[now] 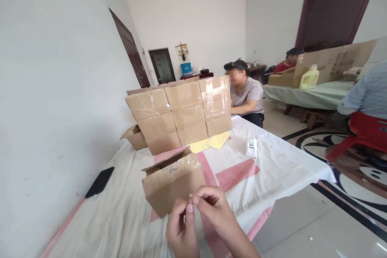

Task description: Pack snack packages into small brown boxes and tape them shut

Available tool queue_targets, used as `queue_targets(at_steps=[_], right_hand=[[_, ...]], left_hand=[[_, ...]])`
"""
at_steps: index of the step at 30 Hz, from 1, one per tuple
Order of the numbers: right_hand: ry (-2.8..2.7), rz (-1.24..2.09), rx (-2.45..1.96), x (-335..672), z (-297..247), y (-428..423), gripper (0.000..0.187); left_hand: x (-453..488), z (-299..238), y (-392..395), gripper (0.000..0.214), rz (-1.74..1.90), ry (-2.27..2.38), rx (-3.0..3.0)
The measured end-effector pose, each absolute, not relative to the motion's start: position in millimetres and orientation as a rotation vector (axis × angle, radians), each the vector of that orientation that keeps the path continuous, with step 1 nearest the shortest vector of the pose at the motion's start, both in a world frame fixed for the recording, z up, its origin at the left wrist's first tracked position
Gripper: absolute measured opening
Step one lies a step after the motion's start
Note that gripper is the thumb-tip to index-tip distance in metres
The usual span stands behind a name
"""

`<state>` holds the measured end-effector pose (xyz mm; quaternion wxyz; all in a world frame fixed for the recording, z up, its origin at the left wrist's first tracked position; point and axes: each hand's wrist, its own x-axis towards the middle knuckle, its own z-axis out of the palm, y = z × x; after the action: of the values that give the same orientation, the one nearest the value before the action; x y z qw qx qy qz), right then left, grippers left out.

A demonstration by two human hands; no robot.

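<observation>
Left hand (pixel 183 227) bare, slender fingers (pixel 177 209), short rounded thumbnail (pixel 190 208); right hand (pixel 214 207) bare too, slim wrist (pixel 226 225) and bare forearm (pixel 240 242) just behind it.

Item (pixel 190 197) pinched between left hand (pixel 183 225) and right hand (pixel 214 208): too small to identify. Open cardboard box (pixel 173 187): interior mostly hidden by its walls. Grey-shirted co-worker (pixel 252 89): hands hidden behind stacked cardboard boxes (pixel 189 115). Blue-shirted person (pixel 369 88): cut off by right edge.

Left hand (pixel 183 227) near right hand (pixel 215 209), both pinching, palms inward
</observation>
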<state>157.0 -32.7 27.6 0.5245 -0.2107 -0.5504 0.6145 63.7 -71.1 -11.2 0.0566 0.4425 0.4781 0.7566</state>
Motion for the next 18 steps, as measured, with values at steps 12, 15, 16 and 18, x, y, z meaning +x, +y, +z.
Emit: queue_targets(at_steps=[12, 15, 16, 18], right_hand=[[-1.414, 1.452, -0.642, 161, 20, -21, 0.034], [-1.433, 1.483, -0.566, 163, 24, -20, 0.029], [-1.428, 1.482, -0.551, 164, 26, -21, 0.029], [-1.414, 1.470, -0.542, 164, 28, -24, 0.025]], left_hand=[[87, -7, -72, 0.025, 2.402, 1.427, 1.082], [79, -7, -69, 0.022, 2.374, 1.450, 1.140], [76, -8, -69, 0.021, 2.368, 1.451, 1.196], [72, -8, -71, 0.019, 2.358, 1.447, 1.327]])
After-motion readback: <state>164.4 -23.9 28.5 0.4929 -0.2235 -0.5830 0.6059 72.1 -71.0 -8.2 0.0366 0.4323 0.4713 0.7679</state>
